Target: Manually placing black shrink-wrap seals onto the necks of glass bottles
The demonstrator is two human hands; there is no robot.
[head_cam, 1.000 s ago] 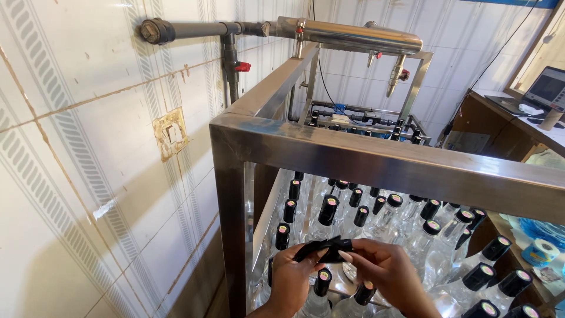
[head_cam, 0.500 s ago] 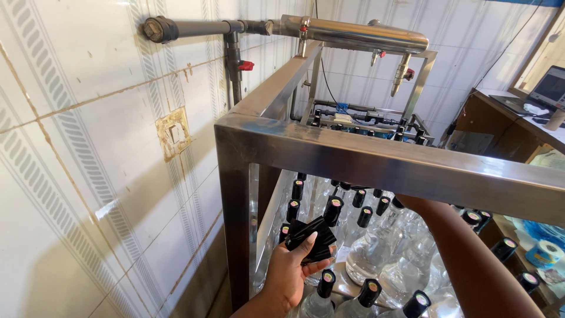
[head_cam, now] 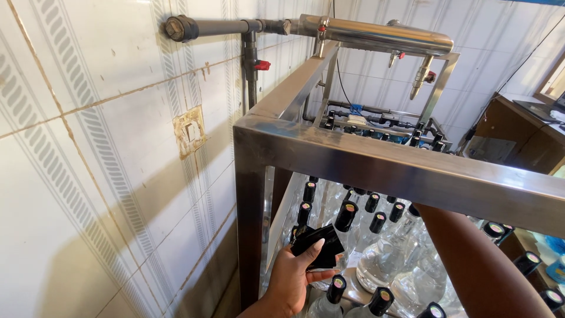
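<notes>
The left hand sits low near the near-left corner of the steel frame, its fingers clamped on a small stack of black cap sleeves. The right forearm reaches under the frame's near rail toward the far bottles; its hand is hidden behind the rail, so I cannot tell how those fingers stand. Inside the frame stand many clear glass bottles. Most in view carry black-sleeved caps, such as the capped bottle just beyond the stack. Judging by that, the sleeving looks well along, though the stack in hand suggests some bottles remain. A tiled wall runs along the left.
</notes>
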